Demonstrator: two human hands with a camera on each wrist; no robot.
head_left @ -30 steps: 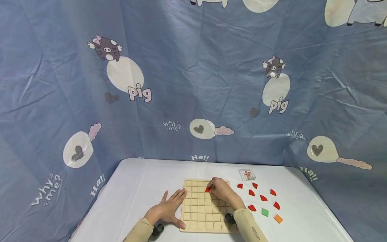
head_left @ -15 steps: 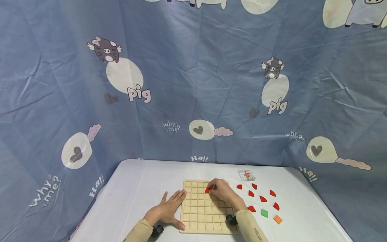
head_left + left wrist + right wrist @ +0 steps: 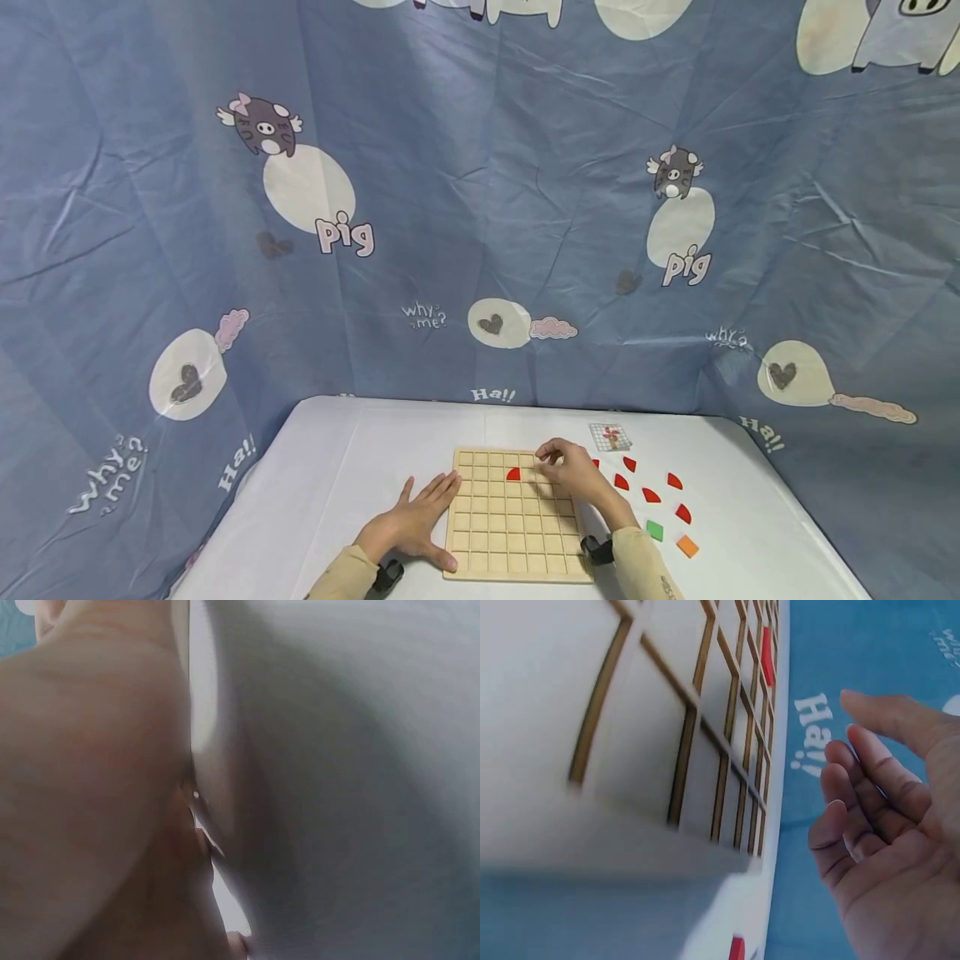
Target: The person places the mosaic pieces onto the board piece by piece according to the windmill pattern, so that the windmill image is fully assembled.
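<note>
A wooden grid board (image 3: 498, 522) lies on the white table. One red quarter-circle tile (image 3: 513, 474) sits in a cell of its second row from the back. My left hand (image 3: 411, 527) lies spread along the board's left side, thumb and fingertips at its edge; up close its skin (image 3: 90, 765) fills much of the left wrist view. Over the board's back right corner is my right hand (image 3: 581, 479). In the right wrist view that hand (image 3: 892, 840) shows loosely bent fingers with nothing between them, apart from the red tile (image 3: 767, 656) in the grid.
Several red quarter-circle tiles (image 3: 651, 496) are scattered right of the board. A green square tile (image 3: 655, 530) and an orange square tile (image 3: 687, 546) lie nearer the front. Behind them is a small grid picture card (image 3: 611, 437). A blue patterned curtain (image 3: 420, 208) surrounds the table.
My right hand has let go of the red quarter-circle tile, which stays in its cell, and has moved right. The left hand keeps its place.
</note>
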